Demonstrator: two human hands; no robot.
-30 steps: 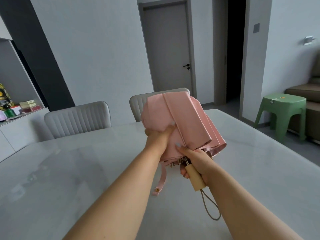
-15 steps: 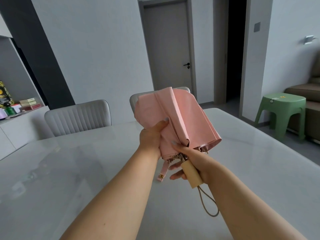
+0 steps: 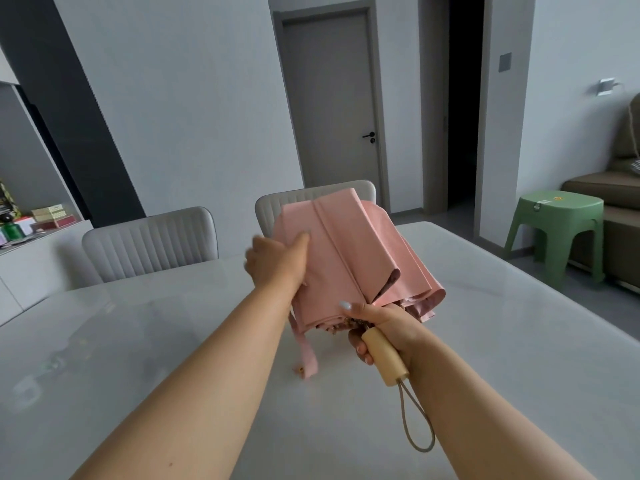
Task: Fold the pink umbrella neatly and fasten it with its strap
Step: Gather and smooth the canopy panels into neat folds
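The pink umbrella [image 3: 349,258] is collapsed and held up over the table, its canopy in loose flat pleats pointing away from me. My right hand [image 3: 381,327] grips the pale wooden handle [image 3: 384,355], thumb pressing the canopy's lower edge. A beige wrist loop [image 3: 415,420] dangles from the handle. My left hand [image 3: 277,265] grips the left side of the canopy, thumb on top of a pleat. The pink strap [image 3: 306,355] hangs loose below the canopy, unfastened, a small snap at its end.
A pale glossy table [image 3: 502,341] lies under my arms. Two grey chairs [image 3: 149,244] stand at its far edge. A green stool [image 3: 561,230] and a sofa are at the right. A sideboard with boxes stands at the left.
My left hand has slid up the canopy's left side, away from the handle. The umbrella has turned slightly and the strap now hangs lower and straighter.
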